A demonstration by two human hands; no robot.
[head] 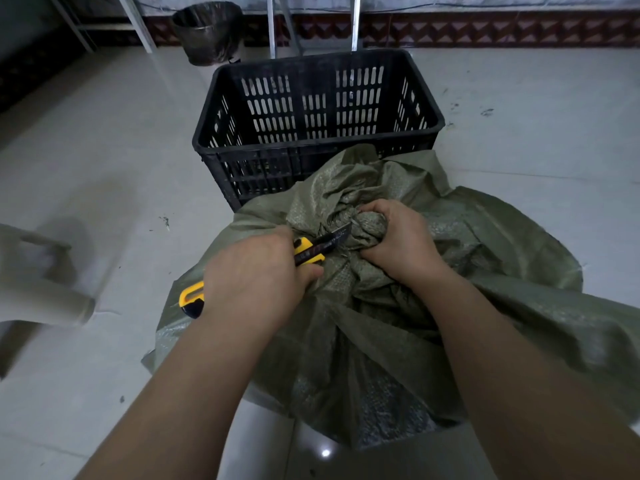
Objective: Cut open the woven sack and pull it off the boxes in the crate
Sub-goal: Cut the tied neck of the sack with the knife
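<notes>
A green woven sack (502, 271) lies bulging on the floor in front of a black slotted plastic crate (311, 140), which looks empty inside. My right hand (398, 237) grips the bunched, tied neck of the sack (370, 230). My left hand (256, 282) holds a yellow and black utility knife (311, 251), its blade out and touching the gathered fabric just left of my right fist. The knife's tail end sticks out behind my left hand. What is inside the sack is hidden.
The floor is pale glossy tile (104, 150). A dark waste bin (207, 32) stands at the back left by metal frame legs (138, 26). A pale blurred object (41, 289) sits at the left edge. A patterned wall base (485, 29) runs along the back.
</notes>
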